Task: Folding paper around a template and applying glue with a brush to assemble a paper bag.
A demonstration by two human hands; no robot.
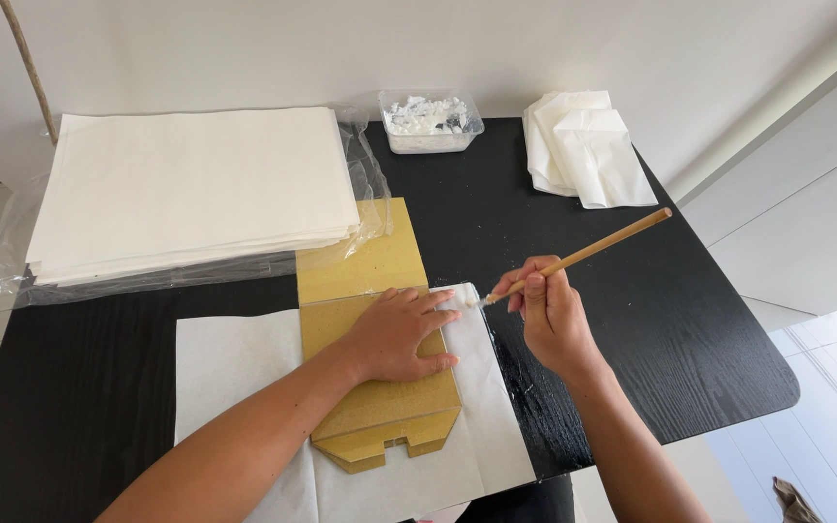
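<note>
White paper (234, 363) on black table (690, 339); left hand (394, 334) flat on cardboard (380, 387); right hand (549, 315) grips brush (583, 254).

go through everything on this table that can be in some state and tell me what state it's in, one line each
Left hand: flat, pressing the flat tan cardboard piece.
Right hand: gripping the thin wooden-handled brush, tip at the sheet's edge.
White paper sheet: spread flat under the cardboard.
Thick stack of white paper: lying on an opened clear plastic wrapper.
Clear plastic tub: uncovered, holding white stuff.
Folded white paper sheets: loosely piled.
</note>
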